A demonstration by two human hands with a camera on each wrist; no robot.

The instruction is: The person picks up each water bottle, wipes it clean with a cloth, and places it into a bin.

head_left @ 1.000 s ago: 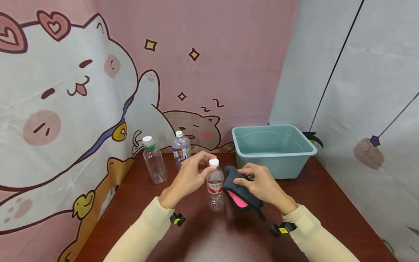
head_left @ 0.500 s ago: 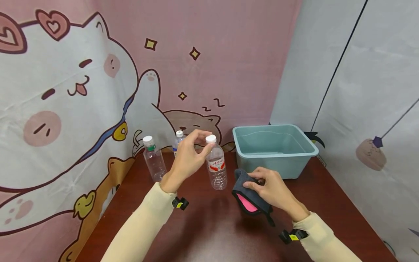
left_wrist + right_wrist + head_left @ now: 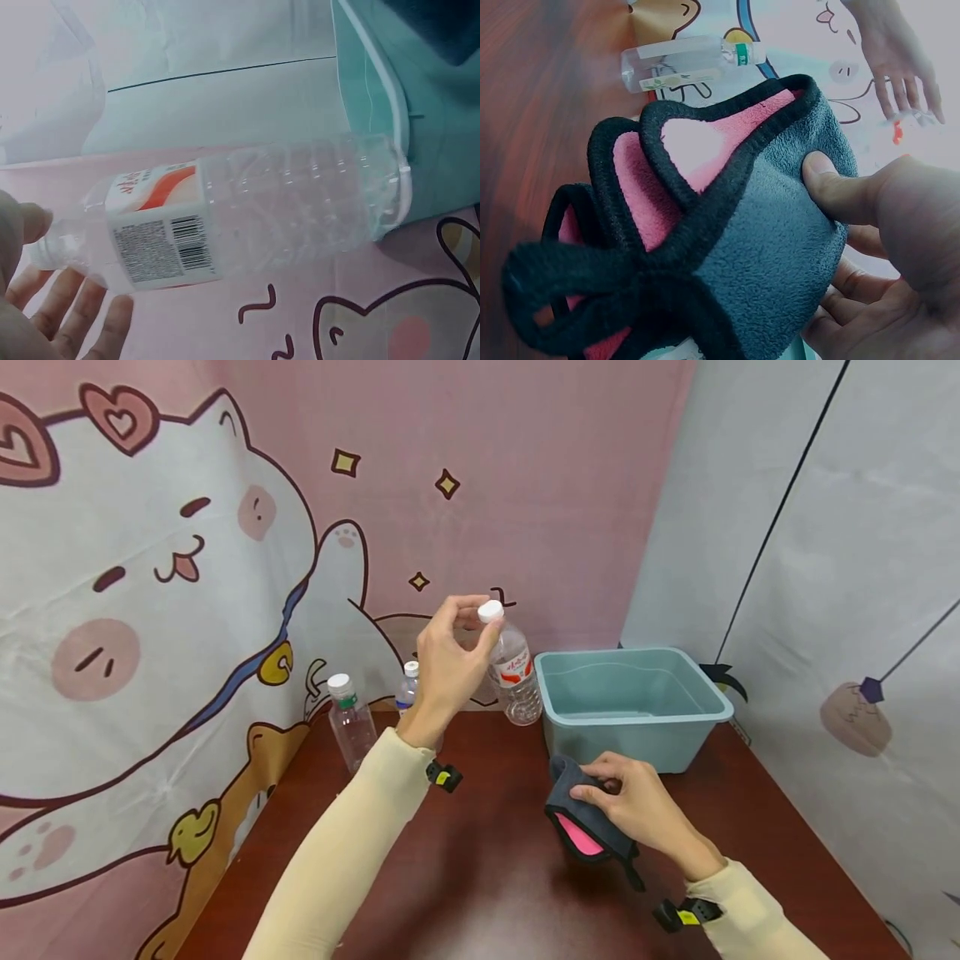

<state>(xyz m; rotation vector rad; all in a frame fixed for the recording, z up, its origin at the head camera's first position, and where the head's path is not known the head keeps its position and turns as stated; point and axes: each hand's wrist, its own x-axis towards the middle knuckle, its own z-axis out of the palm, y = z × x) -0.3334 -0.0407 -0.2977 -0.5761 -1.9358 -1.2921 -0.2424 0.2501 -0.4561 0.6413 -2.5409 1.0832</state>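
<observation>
My left hand (image 3: 454,653) pinches the white cap of a clear plastic bottle (image 3: 515,670) and holds it in the air, slightly tilted, beside the left wall of the tub. A white label with red marks and a barcode wraps the bottle (image 3: 255,214) in the left wrist view; its base overlaps the tub's rim there. Lower right, my right hand (image 3: 637,800) grips a folded cloth (image 3: 588,814), grey outside and pink inside, with black edging and a loop. Thumb and fingers pinch the cloth (image 3: 780,232) along one side in the right wrist view.
A light blue-green tub (image 3: 637,720) stands at the back right of the brown table (image 3: 510,893). At the back left are a clear bottle with a green neck band (image 3: 351,727) and another bottle (image 3: 408,687), partly hidden by my left arm. A printed curtain hangs behind.
My left hand has lifted the bottle off the table and carried it up, back and right towards the tub. My right hand has shifted slightly right and nearer me with the cloth.
</observation>
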